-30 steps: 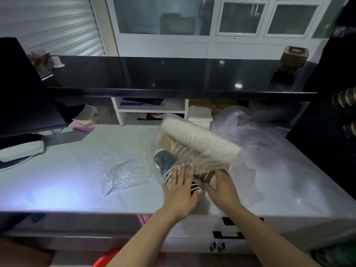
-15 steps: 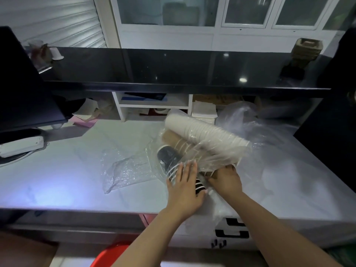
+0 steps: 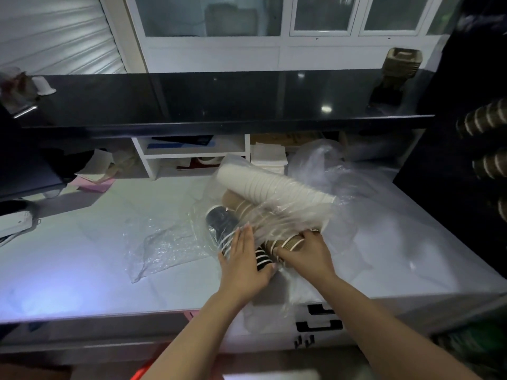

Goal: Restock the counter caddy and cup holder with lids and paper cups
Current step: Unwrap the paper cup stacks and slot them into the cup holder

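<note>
Seen from above, looking down at a pale counter (image 3: 82,256) strewn with clear plastic bags (image 3: 323,174). Three sleeves of nested paper cups lying on their sides in a heap, still partly wrapped: white cups (image 3: 274,187) on top, brown cups (image 3: 241,207) beneath, black cups with white rims (image 3: 222,226) nearest the front edge. Left hand (image 3: 244,261) laid flat, fingers straight, pressing on the black sleeve, probably to keep the pile from rolling. Right hand (image 3: 304,256) with fingers curled around the open end of a brown ribbed cup stack (image 3: 290,242), apparently ready to draw it out of the wrapping. Filled cup holder (image 3: 485,144) partly visible in shadow at far right, well apart from the heap
</note>
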Motion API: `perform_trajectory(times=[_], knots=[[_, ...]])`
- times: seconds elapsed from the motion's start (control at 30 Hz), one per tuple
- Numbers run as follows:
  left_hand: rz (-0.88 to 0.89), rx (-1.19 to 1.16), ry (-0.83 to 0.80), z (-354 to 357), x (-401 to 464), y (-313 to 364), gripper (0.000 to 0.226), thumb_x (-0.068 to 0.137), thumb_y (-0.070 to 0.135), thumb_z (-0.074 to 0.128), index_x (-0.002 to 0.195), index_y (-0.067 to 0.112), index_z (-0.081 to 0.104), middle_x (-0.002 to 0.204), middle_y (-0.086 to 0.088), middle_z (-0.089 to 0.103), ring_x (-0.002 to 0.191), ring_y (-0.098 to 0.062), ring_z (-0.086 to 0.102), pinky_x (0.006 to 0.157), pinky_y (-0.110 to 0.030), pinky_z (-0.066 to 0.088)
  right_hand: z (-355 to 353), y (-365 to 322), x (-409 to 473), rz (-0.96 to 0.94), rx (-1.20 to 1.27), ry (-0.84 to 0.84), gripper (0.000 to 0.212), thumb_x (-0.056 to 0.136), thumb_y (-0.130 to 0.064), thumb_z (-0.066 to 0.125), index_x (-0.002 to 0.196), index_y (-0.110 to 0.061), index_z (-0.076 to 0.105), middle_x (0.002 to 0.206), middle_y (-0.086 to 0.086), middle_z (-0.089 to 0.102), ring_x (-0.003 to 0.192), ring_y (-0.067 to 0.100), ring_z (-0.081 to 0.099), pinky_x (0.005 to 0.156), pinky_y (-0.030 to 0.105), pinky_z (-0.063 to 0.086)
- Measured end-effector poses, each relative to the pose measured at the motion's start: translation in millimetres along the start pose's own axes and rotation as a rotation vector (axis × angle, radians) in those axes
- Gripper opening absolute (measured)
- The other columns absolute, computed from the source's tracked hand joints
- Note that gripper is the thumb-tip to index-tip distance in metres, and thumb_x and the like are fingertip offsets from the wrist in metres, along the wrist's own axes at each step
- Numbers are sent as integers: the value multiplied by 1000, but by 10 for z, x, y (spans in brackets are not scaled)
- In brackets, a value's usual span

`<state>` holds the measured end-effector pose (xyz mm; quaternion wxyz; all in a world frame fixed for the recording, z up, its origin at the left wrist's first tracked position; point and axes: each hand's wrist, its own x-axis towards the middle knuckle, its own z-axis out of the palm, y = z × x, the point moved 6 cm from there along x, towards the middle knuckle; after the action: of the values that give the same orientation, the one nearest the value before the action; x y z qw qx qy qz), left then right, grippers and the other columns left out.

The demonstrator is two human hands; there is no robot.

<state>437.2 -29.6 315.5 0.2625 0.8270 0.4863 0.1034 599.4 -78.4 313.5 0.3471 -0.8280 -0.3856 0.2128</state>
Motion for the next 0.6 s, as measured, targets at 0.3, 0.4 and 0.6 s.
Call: perform_trajectory(times=[0.3, 0.4, 0.6], knots=[[-11, 55, 79, -3, -58, -12, 96, 85, 49, 54, 154, 18, -5, 163, 2, -2, 149, -13, -4, 119, -46, 11, -173, 69, 2, 29, 71, -30, 64, 56, -45, 80, 114, -25, 60, 112, -3, 48, 105, 18, 55, 87, 25, 45], [-37, 56, 92, -9, -24, 32, 95, 84, 46, 56, 154, 17, -2, 163, 3, 0, 149, -14, -6, 119, -50, 10, -215, 109, 6, 29, 92, -51, 58, 55, -44, 80, 108, -25, 62, 116, 2, 52, 93, 14, 57, 74, 16, 43], [-43, 132, 144, -30, 71, 16, 82, 89, 44, 51, 153, 16, 7, 162, 1, 10, 149, -16, -2, 116, -55, 14, -299, 108, -112, 42, 175, -60, 42, 69, -34, 79, 102, -25, 55, 104, -4, 59, 87, 11, 57, 67, 18, 41]])
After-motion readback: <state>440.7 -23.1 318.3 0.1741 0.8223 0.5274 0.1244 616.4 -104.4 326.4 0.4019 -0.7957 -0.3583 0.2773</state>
